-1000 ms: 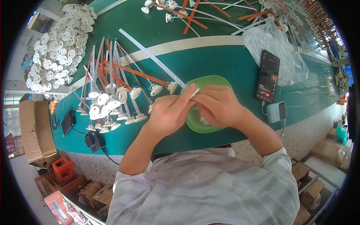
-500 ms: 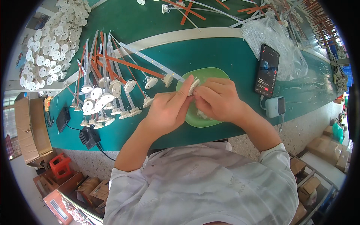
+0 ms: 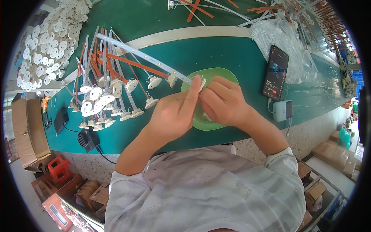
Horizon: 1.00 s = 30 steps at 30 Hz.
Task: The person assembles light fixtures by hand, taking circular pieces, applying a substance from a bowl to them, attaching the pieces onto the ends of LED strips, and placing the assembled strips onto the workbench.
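Observation:
Over a green bowl (image 3: 213, 126), both my hands are closed together around a small round white disc (image 3: 203, 82), seen nearly edge-on. My left hand (image 3: 174, 110) grips it between thumb and fingers. A long white LED strip (image 3: 148, 58) runs from the disc up to the left. Against the disc's other side, my right hand (image 3: 223, 101) is closed in a pinch; its fingertips are largely hidden. Small whitish pieces show in the bowl under my right hand. To the left lies a bunch of LED strips with white discs (image 3: 117, 88), some strips orange-backed.
A smartphone (image 3: 275, 72) and a small power bank (image 3: 283, 111) lie at the right, near a clear plastic bag (image 3: 266, 34). Many white discs (image 3: 46, 50) are heaped far left. A black adapter (image 3: 89, 140) sits by the left table edge. An orange stool (image 3: 58, 168) stands below.
The LED strip and disc have turned in my hands, so the strip's far end reaches further up and left. The whole view has shifted slightly.

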Tool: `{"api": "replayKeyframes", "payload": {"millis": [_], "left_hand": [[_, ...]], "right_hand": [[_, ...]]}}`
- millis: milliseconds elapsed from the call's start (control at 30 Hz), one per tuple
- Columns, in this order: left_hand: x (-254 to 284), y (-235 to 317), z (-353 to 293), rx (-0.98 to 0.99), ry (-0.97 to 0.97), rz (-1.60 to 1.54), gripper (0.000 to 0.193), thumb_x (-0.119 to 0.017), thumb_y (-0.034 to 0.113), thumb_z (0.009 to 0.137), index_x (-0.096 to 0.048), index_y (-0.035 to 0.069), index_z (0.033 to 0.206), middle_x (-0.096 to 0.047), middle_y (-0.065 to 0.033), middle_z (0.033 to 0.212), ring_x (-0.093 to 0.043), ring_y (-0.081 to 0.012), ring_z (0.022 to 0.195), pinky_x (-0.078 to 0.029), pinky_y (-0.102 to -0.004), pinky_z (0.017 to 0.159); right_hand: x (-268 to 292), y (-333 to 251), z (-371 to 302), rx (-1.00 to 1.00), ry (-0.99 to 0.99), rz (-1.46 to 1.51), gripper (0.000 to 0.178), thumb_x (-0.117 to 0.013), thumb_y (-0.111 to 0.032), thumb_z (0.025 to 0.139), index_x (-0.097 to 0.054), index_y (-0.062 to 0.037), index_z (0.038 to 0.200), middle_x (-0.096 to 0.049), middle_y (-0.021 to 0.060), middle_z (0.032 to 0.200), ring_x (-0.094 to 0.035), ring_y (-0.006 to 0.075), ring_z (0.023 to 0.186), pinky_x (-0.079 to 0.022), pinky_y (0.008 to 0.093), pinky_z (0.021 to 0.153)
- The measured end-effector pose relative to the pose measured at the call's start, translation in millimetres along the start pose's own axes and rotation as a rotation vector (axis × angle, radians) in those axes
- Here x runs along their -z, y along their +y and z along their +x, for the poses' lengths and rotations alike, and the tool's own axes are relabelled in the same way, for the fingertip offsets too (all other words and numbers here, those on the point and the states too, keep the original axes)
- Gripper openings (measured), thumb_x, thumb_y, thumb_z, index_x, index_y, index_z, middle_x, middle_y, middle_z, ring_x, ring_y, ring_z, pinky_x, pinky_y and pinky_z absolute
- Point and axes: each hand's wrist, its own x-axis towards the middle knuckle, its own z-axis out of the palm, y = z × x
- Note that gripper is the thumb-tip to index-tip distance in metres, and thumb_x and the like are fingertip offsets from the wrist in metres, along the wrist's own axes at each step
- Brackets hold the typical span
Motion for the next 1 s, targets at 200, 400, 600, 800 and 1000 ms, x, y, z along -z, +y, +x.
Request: {"api": "replayKeyframes", "payload": {"millis": [200, 400, 600, 800, 1000], "left_hand": [[-1.9, -5.6, -0.6, -0.067, 0.049, 0.165, 0.065, -0.066, -0.003, 0.074, -0.052, -0.016, 0.136, -0.068, -0.0174, 0.086, -0.065, -0.026, 0.063, -0.056, -0.0344, 0.058], [12.3, -1.5, 8.7, -0.082, 0.088, -0.042, 0.058, -0.073, -0.001, 0.076, -0.058, -0.014, 0.13, -0.071, -0.0181, 0.093, -0.07, -0.028, 0.07, -0.058, -0.0347, 0.062], [10.6, -5.4, 5.5, -0.157, 0.197, -0.035, 0.053, -0.082, 0.0, 0.074, -0.065, -0.013, 0.122, -0.072, -0.0149, 0.088, -0.071, -0.0251, 0.066, -0.057, -0.0327, 0.057], [7.5, -8.7, 3.1, -0.147, 0.182, -0.052, 0.049, -0.08, -0.003, 0.076, -0.065, -0.013, 0.122, -0.072, -0.016, 0.088, -0.068, -0.0236, 0.063, -0.056, -0.0315, 0.055], [12.6, -10.8, 5.2, -0.155, 0.151, -0.042, 0.051, -0.079, -0.004, 0.075, -0.064, -0.013, 0.124, -0.071, -0.0172, 0.086, -0.068, -0.0251, 0.063, -0.056, -0.0323, 0.055]], "right_hand": [[-1.3, -0.9, 1.7, -0.043, -0.014, 0.037, 0.02, -0.072, -0.001, 0.065, -0.056, -0.0031, 0.078, -0.052, 0.0053, 0.072, -0.052, 0.0212, 0.06, -0.043, 0.0329, 0.047], [7.7, 3.6, 8.1, 0.006, 0.018, 0.243, 0.025, -0.069, -0.003, 0.066, -0.065, 0.0001, 0.09, -0.059, 0.0081, 0.078, -0.058, 0.0256, 0.065, -0.047, 0.0339, 0.049], [5.2, 1.6, 3.3, 0.032, 0.023, 0.296, 0.029, -0.067, -0.004, 0.063, -0.067, 0.0007, 0.092, -0.059, 0.0071, 0.077, -0.06, 0.0254, 0.067, -0.046, 0.0346, 0.047], [7.4, 2.6, 5.1, 0.037, 0.013, 0.267, 0.029, -0.067, -0.003, 0.063, -0.068, 0.0, 0.092, -0.059, 0.0071, 0.076, -0.061, 0.0248, 0.066, -0.047, 0.0341, 0.048], [12.0, 1.2, 6.1, 0.018, 0.043, 0.199, 0.026, -0.075, -0.009, 0.067, -0.068, -0.0014, 0.091, -0.064, 0.0072, 0.079, -0.06, 0.0244, 0.063, -0.048, 0.034, 0.049]]}}
